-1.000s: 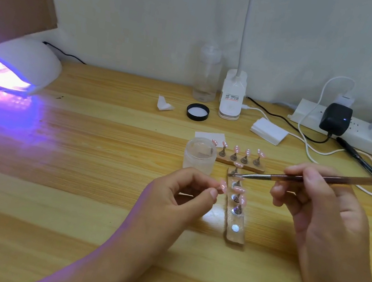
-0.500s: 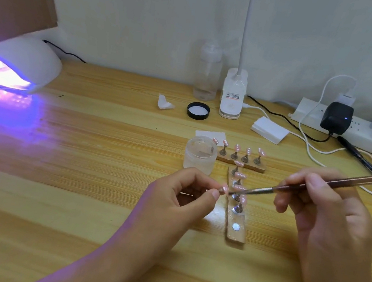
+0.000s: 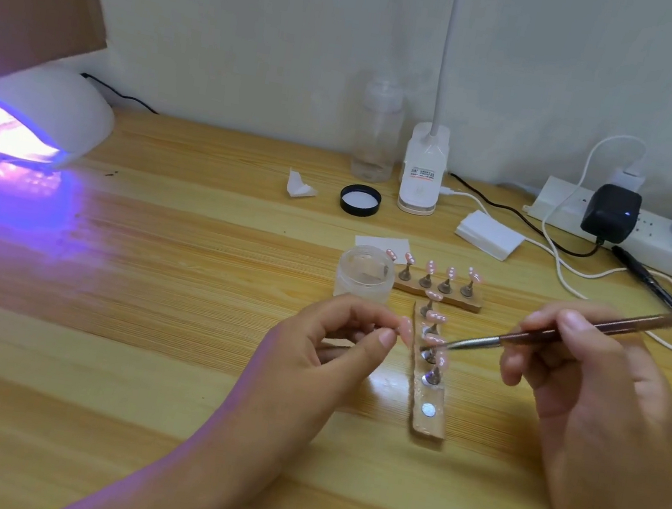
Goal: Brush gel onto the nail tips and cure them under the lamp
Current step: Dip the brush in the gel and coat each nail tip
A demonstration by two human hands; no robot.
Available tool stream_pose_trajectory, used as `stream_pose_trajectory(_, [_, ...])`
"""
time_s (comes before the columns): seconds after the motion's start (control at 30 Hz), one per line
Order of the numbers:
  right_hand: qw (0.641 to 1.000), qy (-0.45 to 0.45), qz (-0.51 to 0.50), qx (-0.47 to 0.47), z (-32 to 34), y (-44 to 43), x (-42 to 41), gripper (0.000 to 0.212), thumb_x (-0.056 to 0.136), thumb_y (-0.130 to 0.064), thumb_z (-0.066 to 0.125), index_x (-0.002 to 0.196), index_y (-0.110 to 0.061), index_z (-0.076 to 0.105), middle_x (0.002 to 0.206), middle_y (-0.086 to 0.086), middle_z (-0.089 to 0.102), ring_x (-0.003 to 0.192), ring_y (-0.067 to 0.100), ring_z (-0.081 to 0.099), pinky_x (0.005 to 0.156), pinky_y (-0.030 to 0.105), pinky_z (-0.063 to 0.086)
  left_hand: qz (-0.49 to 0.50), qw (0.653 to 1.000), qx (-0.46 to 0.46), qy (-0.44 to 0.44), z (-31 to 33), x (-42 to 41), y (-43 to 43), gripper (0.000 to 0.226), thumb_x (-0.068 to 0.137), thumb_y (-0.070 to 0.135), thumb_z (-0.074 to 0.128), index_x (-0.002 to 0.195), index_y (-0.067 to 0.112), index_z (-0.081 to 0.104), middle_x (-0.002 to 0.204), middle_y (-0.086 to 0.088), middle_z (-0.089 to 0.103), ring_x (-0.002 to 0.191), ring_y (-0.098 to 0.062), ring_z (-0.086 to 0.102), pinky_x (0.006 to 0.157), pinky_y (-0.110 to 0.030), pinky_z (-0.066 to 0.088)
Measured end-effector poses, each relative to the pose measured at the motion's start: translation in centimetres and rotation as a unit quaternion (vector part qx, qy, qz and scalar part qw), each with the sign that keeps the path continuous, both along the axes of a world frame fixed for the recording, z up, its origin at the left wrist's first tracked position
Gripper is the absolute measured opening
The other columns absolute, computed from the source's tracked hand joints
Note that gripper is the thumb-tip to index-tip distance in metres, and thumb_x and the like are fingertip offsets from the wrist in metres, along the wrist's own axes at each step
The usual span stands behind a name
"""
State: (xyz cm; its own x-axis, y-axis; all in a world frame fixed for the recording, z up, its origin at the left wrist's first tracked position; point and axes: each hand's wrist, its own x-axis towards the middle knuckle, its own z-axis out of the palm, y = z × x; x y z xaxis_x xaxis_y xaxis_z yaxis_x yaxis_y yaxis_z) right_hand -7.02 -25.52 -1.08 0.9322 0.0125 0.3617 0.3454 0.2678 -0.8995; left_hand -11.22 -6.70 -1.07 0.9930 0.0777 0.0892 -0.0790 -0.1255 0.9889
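The left hand (image 3: 329, 341) pinched one pink tip (image 3: 405, 329) between thumb and forefinger, held just left of the near strip (image 3: 425, 418) on the worktop (image 3: 133, 354). The right hand (image 3: 595, 383) gripped the brush (image 3: 577, 332) pen-fashion, bristles close beside the held tip; contact could not be confirmed. In my judgement the tip was light, thin and slippery once wet with gel, best held by its stand or edges (the coated face left untouched). Both wrists hovered low, forearms angled inward. Four tips stood on the near strip with one magnet bare, five on the far strip (image 3: 438, 292) beside the jar (image 3: 364, 274). The lamp (image 3: 38, 119) glowed violet, well apart at far left.
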Motion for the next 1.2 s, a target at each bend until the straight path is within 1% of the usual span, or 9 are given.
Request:
stream_pose_trajectory(0.1, [1.0,0.011,-0.011,0.02,-0.03,-0.1,0.19,0.027,0.093,-0.02,0.048,0.08,-0.021,0.072,0.07,0.0,0.064,0.065,0.015,0.06,0.06,0.022,0.05,0.004,1.0,-0.019,-0.009,-0.07,0.07,0.15,0.007,0.087,0.038,0.065,0.09,0.036,0.072,0.098,0.007,0.069,0.089,-0.011,0.062,0.077,-0.019,0.052])
stream_pose_trajectory(0.2, [1.0,0.01,-0.003,0.014,0.04,-0.09,0.15,0.027,0.095,-0.02,0.047,0.089,-0.02,0.074,0.073,0.002,0.065,0.069,0.016,0.062,0.061,0.022,0.051,0.004,1.0,-0.029,-0.007,-0.3,0.16,0.28,0.008,0.09,0.032,0.066,0.095,0.033,0.072,0.099,0.007,0.072,0.092,-0.008,0.065,0.086,-0.029,0.055])
stream_pose_trajectory(0.37, [1.0,0.012,0.004,0.012,0.3,0.09,-0.03,0.021,0.091,-0.031,0.057,0.088,-0.02,0.075,0.074,0.003,0.068,0.071,0.017,0.064,0.063,0.022,0.051,-0.014,0.999,-0.031,-0.023,-0.3,0.22,0.31,0.005,0.087,0.029,0.068,0.091,0.032,0.071,0.09,0.011,0.071,0.087,-0.002,0.064,0.075,-0.011,0.048])
stream_pose_trajectory(0.47, [1.0,0.01,0.005,0.002,0.42,0.21,-0.18,0.021,0.087,-0.039,0.066,0.087,-0.019,0.074,0.075,0.005,0.069,0.073,0.018,0.066,0.065,0.022,0.052,-0.018,0.999,-0.034,-0.029,-0.41,0.2,0.34,0.006,0.086,0.026,0.068,0.089,0.03,0.071,0.087,0.013,0.07,0.081,0.001,0.062,0.071,-0.008,0.044])
stream_pose_trajectory(0.63, [1.0,0.001,0.009,-0.013,0.34,0.28,-0.33,0.027,0.083,-0.045,0.064,0.085,-0.019,0.074,0.076,0.005,0.069,0.073,0.019,0.066,0.066,0.021,0.052,-0.016,0.998,-0.043,-0.031,-0.47,0.29,0.32,0.008,0.087,0.021,0.07,0.087,0.029,0.072,0.09,0.01,0.072,0.085,0.0,0.064,0.072,-0.009,0.046])
stream_pose_trajectory(0.8, [1.0,-0.005,0.02,-0.018,0.22,0.24,-0.28,0.019,0.088,-0.033,0.064,0.078,-0.02,0.073,0.066,0.003,0.065,0.065,0.016,0.063,0.062,0.02,0.051,-0.023,0.999,-0.038,-0.03,-0.46,0.22,0.29,0.007,0.086,0.023,0.069,0.085,0.03,0.071,0.09,0.012,0.072,0.086,0.0,0.064,0.074,-0.011,0.047])
stream_pose_trajectory(0.97, [0.999,-0.005,0.034,-0.014,0.31,0.22,-0.39,0.018,0.087,-0.032,0.065,0.073,-0.021,0.071,0.064,-0.002,0.062,0.058,0.013,0.058,0.059,0.019,0.049,-0.013,0.999,-0.037,-0.024,-0.53,0.25,0.29,0.005,0.084,0.029,0.069,0.086,0.032,0.071,0.088,0.011,0.071,0.086,-0.001,0.064,0.077,-0.014,0.049])
stream_pose_trajectory(1.1, [1.0,0.003,0.001,0.013,0.39,0.14,-0.2,0.02,0.092,-0.033,0.063,0.08,-0.021,0.075,0.067,0.002,0.066,0.066,0.015,0.063,0.061,0.019,0.05,-0.016,0.999,-0.035,-0.028,-0.47,0.31,0.29,0.004,0.084,0.03,0.068,0.086,0.033,0.07,0.089,0.01,0.071,0.088,-0.002,0.064,0.08,-0.018,0.051])
stream_pose_trajectory(1.2, [1.0,0.005,-0.007,-0.005,0.42,0.25,-0.25,0.026,0.085,-0.043,0.063,0.085,-0.02,0.075,0.074,0.006,0.07,0.072,0.018,0.065,0.064,0.021,0.051,-0.015,0.999,-0.036,-0.029,-0.47,0.31,0.27,0.005,0.081,0.032,0.067,0.085,0.033,0.07,0.088,0.01,0.07,0.086,-0.002,0.063,0.076,-0.013,0.049])
